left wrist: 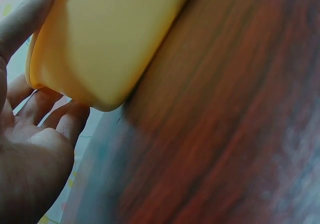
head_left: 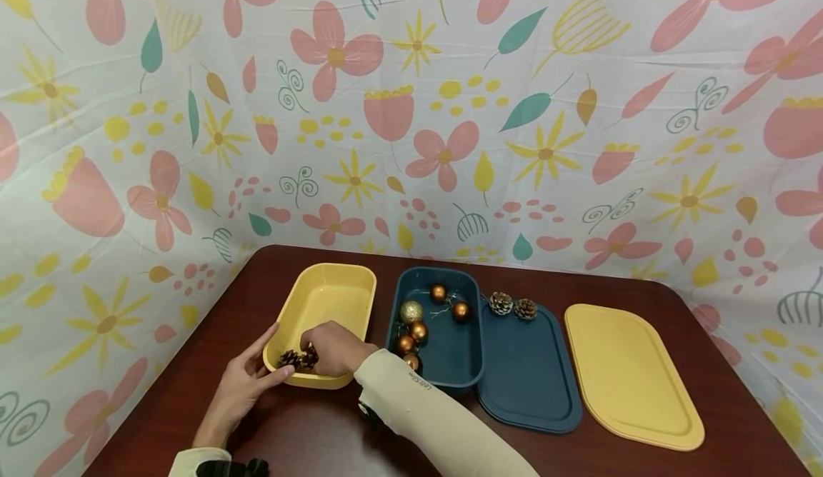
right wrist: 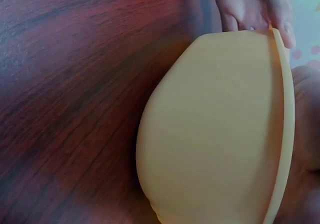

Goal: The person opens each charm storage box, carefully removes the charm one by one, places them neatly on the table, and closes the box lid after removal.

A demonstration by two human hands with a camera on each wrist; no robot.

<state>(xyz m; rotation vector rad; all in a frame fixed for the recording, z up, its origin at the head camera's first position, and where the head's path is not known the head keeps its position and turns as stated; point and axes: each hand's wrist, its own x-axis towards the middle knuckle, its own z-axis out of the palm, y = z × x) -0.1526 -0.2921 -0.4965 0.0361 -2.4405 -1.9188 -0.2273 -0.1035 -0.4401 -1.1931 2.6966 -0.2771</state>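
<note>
At the near-left corner of a yellow container [head_left: 334, 298], my left hand [head_left: 239, 384] holds the rim, thumb on the near edge and fingers along the outside. The left wrist view shows that hand [left wrist: 35, 149] against the container's outer wall [left wrist: 115, 39]. My right hand [head_left: 337, 352] reaches over the near end into the container, its curled fingers on a pine cone [head_left: 311, 357]. Another pine cone [head_left: 289, 360] lies beside it, close to the left thumb. In the right wrist view, the container's wall [right wrist: 215, 119] hides the right fingertips.
A dark blue container [head_left: 450, 359] to the right holds several copper baubles [head_left: 419, 332] and a glittery gold bauble [head_left: 411, 312]. Beside it lies a blue lid [head_left: 530, 377] with two pine cones [head_left: 513, 306] at its far edge. A yellow lid [head_left: 633, 377] lies farther right on the table [head_left: 308, 434].
</note>
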